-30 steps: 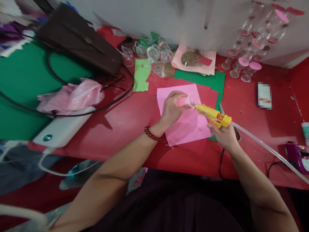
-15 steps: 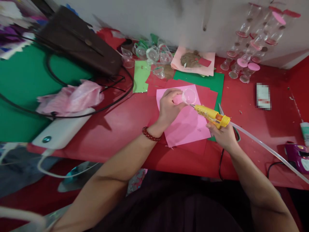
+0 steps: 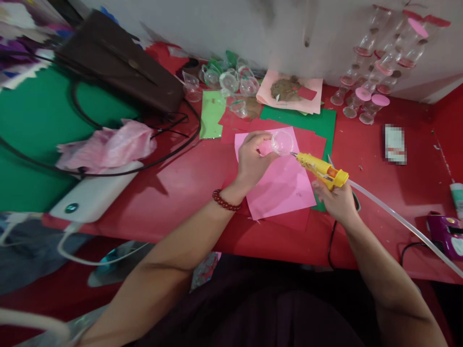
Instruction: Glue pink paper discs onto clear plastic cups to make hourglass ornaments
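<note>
At far left on the red worktop (image 3: 181,193) we see a white power bank (image 3: 96,195) with a white cable (image 3: 64,241) plugged into it. Crumpled pink plastic (image 3: 108,148) lies against its upper edge, and a dark brown bag (image 3: 123,62) leans behind. Next, near the wall, we note a cluster of loose clear cups (image 3: 229,83) and a light green sheet (image 3: 211,118).

At centre, the left hand (image 3: 255,159), its wrist ringed by a red bead bracelet (image 3: 226,201), grasps a clear cup (image 3: 282,143) between thumb and fingers, above a pink sheet (image 3: 280,188). Beyond, a heap of sand (image 3: 285,90) rests on pale pink paper (image 3: 265,98).

To the right, the right hand (image 3: 338,200) is wrapped around a yellow glue gun (image 3: 318,167), whose nozzle points left at the cup's rim; we cannot tell whether they touch. A long translucent glue stick (image 3: 401,219) trails from its rear. Towers of cups (image 3: 383,65), joined at red and pink discs, stand near the wall. At far right sits a purple device (image 3: 446,236).
</note>
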